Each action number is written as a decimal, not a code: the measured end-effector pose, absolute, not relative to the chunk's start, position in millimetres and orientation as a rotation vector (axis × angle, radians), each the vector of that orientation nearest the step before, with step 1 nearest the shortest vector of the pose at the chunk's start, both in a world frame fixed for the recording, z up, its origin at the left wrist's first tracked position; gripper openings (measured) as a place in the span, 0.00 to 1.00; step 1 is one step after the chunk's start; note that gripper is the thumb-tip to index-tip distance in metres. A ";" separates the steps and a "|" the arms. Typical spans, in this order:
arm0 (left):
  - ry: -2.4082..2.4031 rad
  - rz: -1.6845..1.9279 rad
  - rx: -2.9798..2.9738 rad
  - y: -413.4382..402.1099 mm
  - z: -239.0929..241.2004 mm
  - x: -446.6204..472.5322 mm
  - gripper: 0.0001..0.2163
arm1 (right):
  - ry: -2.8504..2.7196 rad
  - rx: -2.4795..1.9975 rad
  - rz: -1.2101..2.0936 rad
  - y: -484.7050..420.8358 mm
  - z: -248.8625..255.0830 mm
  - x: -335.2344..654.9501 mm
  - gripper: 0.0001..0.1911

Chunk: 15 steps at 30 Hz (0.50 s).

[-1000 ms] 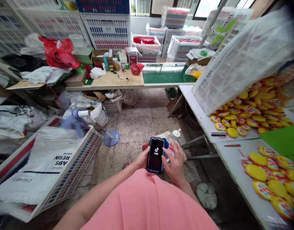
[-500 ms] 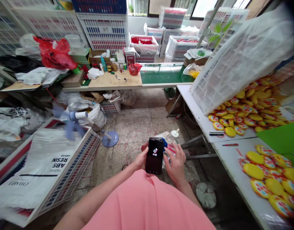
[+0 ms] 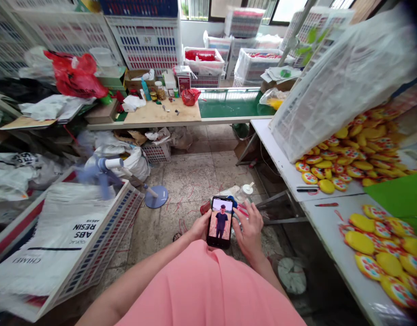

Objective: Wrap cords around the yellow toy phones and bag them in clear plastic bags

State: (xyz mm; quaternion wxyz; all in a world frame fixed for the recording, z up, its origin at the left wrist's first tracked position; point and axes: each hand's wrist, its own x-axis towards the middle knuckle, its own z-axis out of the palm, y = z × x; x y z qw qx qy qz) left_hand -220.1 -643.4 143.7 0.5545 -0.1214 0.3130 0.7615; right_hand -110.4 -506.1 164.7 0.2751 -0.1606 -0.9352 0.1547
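Note:
A black smartphone (image 3: 221, 222) stands upright in front of my pink shirt, and its screen shows a picture of a person. My left hand (image 3: 199, 227) is wrapped round the phone's left edge from behind. My right hand (image 3: 251, 230) sits just right of the phone with its fingers spread and loosely curved, the fingertips near the phone's right edge. Behind the phone on the floor stands a clear plastic bottle (image 3: 244, 192) with a white cap.
A white table (image 3: 317, 213) on my right carries several yellow and patterned round pieces (image 3: 364, 241) and a tilted white crate in plastic (image 3: 333, 86). A small blue fan (image 3: 106, 166) spins beside a crate with a white ABS RESIN sack (image 3: 69, 231). A cluttered bench (image 3: 167, 114) runs along the back.
The phone's screen changed from a dark logo screen to a picture of a person. Both hands stayed at the phone with only slight shifts.

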 end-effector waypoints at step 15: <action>0.698 1.791 -0.272 -640.7 149.4 -221.7 0.21 | -2.523 -0.383 0.448 -508.0 166.8 -109.4 0.15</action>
